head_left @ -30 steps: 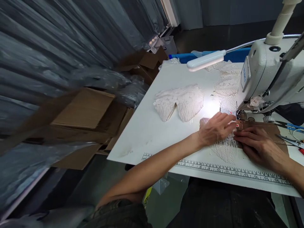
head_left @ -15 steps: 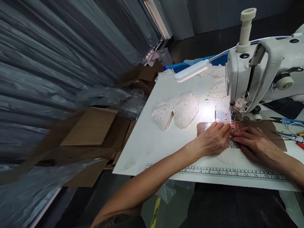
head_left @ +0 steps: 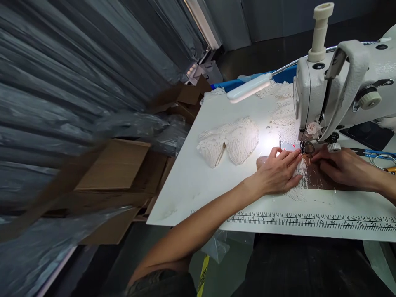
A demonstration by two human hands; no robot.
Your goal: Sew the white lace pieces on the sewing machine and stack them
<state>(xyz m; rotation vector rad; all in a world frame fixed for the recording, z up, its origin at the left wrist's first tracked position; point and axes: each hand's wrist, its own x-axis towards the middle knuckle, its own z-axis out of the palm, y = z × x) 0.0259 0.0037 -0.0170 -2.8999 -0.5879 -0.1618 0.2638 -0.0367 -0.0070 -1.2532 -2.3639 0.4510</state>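
My left hand (head_left: pixel 278 171) lies flat, fingers stretched out, on a piece of white lace (head_left: pixel 299 181) that sits over a brown sheet (head_left: pixel 321 179) at the needle of the white sewing machine (head_left: pixel 340 82). Fingertips of that hand reach the presser foot (head_left: pixel 305 149). My right hand (head_left: pixel 345 167) rests on the brown sheet just right of the needle, fingers pressed down on it and partly curled. Both hands hold the lace and sheet flat on the white table (head_left: pixel 216 185).
A pile of white lace pieces (head_left: pixel 230 142) lies left of the machine, more lace (head_left: pixel 280 111) behind it under a white lamp (head_left: pixel 249 87). Scissors and tools (head_left: pixel 375 154) lie at the right. A ruler strip (head_left: pixel 309 218) runs along the table's front edge. Cardboard boxes (head_left: pixel 114 165) stand at the left.
Both hands have slid forward toward the needle, pushing the lace and brown sheet under the machine. My right hand moved up and to the right. The view shifted slightly.
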